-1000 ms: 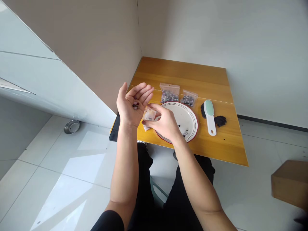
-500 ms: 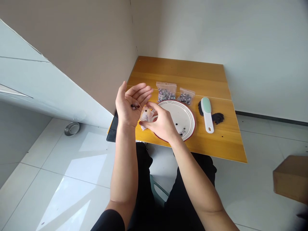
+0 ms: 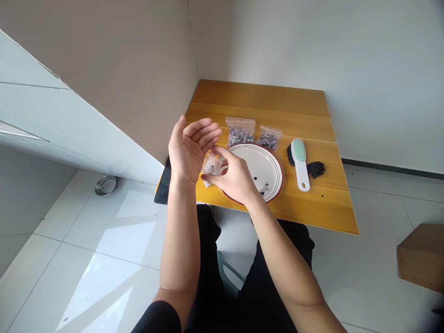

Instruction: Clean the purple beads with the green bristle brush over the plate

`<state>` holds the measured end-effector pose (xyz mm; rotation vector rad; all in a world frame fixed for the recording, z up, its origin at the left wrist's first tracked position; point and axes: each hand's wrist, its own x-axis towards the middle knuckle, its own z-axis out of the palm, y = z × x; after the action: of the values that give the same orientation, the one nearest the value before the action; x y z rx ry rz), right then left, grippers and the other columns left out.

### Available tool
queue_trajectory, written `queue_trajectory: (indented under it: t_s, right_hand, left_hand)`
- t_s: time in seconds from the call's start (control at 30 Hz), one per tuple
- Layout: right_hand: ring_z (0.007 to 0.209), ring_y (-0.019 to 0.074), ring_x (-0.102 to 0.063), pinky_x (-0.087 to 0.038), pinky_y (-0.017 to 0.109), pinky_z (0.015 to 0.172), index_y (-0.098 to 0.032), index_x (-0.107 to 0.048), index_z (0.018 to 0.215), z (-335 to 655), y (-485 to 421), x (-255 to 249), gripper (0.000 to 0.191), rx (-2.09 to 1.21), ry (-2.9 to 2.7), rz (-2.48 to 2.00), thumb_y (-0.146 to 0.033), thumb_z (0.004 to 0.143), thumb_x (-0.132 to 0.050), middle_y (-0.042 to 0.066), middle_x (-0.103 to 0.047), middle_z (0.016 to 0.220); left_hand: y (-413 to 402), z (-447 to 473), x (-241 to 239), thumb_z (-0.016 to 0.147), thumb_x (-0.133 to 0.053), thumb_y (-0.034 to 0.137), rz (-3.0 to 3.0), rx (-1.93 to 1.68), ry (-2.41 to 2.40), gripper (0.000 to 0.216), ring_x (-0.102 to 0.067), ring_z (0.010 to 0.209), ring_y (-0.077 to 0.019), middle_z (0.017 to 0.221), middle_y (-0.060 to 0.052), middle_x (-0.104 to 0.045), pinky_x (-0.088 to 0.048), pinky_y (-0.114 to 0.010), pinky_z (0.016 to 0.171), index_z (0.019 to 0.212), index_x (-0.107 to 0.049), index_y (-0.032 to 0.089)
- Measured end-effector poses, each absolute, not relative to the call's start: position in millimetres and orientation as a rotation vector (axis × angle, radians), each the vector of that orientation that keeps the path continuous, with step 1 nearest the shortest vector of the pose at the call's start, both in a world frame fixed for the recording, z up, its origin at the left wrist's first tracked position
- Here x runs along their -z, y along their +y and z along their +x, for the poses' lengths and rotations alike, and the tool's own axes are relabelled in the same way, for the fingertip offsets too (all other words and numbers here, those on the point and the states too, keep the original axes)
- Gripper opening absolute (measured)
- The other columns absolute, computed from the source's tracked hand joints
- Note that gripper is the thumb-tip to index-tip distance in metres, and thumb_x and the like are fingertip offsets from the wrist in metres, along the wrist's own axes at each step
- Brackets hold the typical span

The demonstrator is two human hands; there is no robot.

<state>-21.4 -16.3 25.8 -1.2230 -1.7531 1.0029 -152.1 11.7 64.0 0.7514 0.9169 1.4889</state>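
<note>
My left hand is held up palm upward over the table's near edge, fingers slightly curled, and no beads show on its palm. My right hand pinches a small clear plastic bag with beads in it, just below my left palm. Behind that hand lies a white plate with a red rim, with several dark beads on it. Two resealable bags of mixed beads lie just beyond the plate.
The wooden table stands in a wall corner. A white-and-green brush and a dark clump lie right of the plate. A cardboard box sits on the tiled floor at right, and a metal ring lies at left.
The dark beads on my left palm no longer show. My left fingers have lifted slightly, and my right hand still pinches the bag. The view has shifted slightly.
</note>
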Motion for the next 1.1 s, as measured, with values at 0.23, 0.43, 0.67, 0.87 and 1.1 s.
queue_trajectory:
  t_s: [0.23, 0.43, 0.67, 0.87, 1.1]
  right_hand:
    - [0.096, 0.0199, -0.068, -0.056, 0.034, 0.084, -0.026, -0.057, 0.136, -14.7, -13.9, -25.5, 0.071, -0.996, -1.796, -1.153, -0.028, 0.071, -0.087, 0.003, -0.071, 0.127]
    - [0.108, 0.0194, -0.065, -0.054, 0.037, 0.095, -0.028, -0.055, 0.138, -8.1, -12.6, -20.1, 0.067, -0.959, -1.846, -1.05, -0.03, 0.077, -0.082, 0.002, -0.067, 0.135]
    - [0.127, 0.0253, -0.06, -0.052, 0.043, 0.106, -0.028, -0.049, 0.147, 43.7, -12.6, -30.3, 0.074, -0.766, -2.024, -1.257, -0.032, 0.08, -0.08, 0.007, -0.06, 0.146]
    - [0.135, 0.0339, -0.055, -0.044, 0.051, 0.112, -0.016, -0.064, 0.133, 77.0, -24.5, -34.0, 0.045, -0.575, -2.253, -1.82, -0.028, 0.091, -0.068, 0.017, -0.061, 0.143]
    - [0.118, 0.0366, -0.062, -0.053, 0.044, 0.091, -0.011, -0.064, 0.126, 43.5, -59.0, -32.8, 0.045, -0.519, -2.316, -2.036, -0.039, 0.091, -0.07, 0.022, -0.062, 0.123]
  left_hand:
    - [7.1, -155.3, -69.5, 0.095, -0.048, 0.056, 0.805, -1.661, 0.884, 0.043, -0.076, 0.099, -0.0185, 0.1, -0.004, -0.079, -0.06, -0.03, 0.095, 0.092, -0.073, 0.022]
    - [1.7, -153.8, -76.7, 0.097, -0.047, 0.058, 0.849, -1.767, 0.861, 0.041, -0.076, 0.101, -0.0175, 0.1, -0.002, -0.078, -0.06, -0.027, 0.093, 0.094, -0.072, 0.025]
    - [5.8, -132.3, -69.3, 0.096, -0.049, 0.056, 0.799, -1.677, 0.778, 0.04, -0.077, 0.096, -0.0176, 0.095, -0.003, -0.079, -0.06, -0.029, 0.093, 0.092, -0.072, 0.023]
    - [2.9, -119.5, -75.6, 0.097, -0.045, 0.056, 0.744, -1.586, 0.854, 0.043, -0.076, 0.103, -0.0178, 0.096, -0.003, -0.08, -0.059, -0.028, 0.095, 0.089, -0.072, 0.024]
    - [0.2, -111.3, -79.9, 0.094, -0.048, 0.059, 0.689, -1.53, 0.834, 0.043, -0.074, 0.11, -0.0206, 0.098, -0.004, -0.078, -0.058, -0.032, 0.099, 0.088, -0.071, 0.023]
